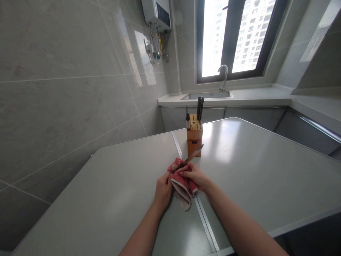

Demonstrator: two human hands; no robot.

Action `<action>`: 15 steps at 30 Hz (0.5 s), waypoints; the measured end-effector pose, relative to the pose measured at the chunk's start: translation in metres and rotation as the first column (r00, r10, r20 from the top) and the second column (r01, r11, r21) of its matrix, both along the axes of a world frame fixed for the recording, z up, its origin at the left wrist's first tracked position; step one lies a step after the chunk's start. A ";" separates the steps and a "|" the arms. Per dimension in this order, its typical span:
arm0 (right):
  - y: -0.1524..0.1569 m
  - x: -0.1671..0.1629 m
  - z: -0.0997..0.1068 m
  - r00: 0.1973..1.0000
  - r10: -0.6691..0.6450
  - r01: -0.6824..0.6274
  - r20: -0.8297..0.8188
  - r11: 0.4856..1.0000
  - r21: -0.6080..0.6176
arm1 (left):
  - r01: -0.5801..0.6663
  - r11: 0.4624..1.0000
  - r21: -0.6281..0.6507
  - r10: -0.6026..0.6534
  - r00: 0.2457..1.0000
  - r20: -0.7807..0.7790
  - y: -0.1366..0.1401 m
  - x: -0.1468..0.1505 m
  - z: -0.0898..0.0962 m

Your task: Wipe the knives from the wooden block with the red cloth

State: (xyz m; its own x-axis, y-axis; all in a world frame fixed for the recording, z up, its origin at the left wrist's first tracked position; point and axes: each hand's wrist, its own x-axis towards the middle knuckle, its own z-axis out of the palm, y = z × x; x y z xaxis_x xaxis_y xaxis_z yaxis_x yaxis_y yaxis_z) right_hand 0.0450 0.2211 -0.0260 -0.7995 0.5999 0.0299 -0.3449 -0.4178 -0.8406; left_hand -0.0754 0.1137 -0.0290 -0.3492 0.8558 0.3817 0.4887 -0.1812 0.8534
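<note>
Both forearms come in from the bottom edge and meet over the seam of the grey table (pixel 112 199). Left hand (pixel 163 190) is curled closed, seemingly on the knife's handle, though the handle itself is hidden by hand and cloth. Right hand (pixel 194 176) is pinched shut on a red towel (pixel 183 185), folded around the near end of the blade so the fabric sits between fingers and steel; the towel's pale underside hangs down touching the tabletop. The knife (pixel 195 153) sticks out of the towel, tip pointing away and up to the right, edge kept off the hands. Just beyond the tip stands a wooden knife block (pixel 194 137), upright, with a dark-handled knife and a shorter tool slotted in. Further back: counter with sink (pixel 206 95) and faucet, then the window (pixel 234 35); water heater on the wall, upper left.
</note>
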 end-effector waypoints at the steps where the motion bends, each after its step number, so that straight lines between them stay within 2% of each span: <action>1: -0.001 -0.001 0.000 1.000 -0.006 0.006 -0.005 1.000 -0.006 | 0.009 1.000 -0.004 -0.009 1.000 0.002 0.000 0.000 0.000; 6: -0.002 -0.002 0.002 0.995 -0.037 0.032 -0.090 0.998 -0.047 | 0.032 0.999 0.009 -0.032 0.999 -0.017 0.001 0.002 0.001; 12: 0.003 -0.001 0.000 0.991 -0.064 0.052 -0.120 0.994 -0.097 | -0.018 0.999 -0.043 0.021 0.998 0.065 0.003 0.000 -0.008; 15: 0.003 -0.001 0.000 0.990 -0.076 0.063 -0.121 0.993 -0.102 | -0.010 0.999 -0.032 0.011 0.999 0.034 0.004 -0.001 -0.008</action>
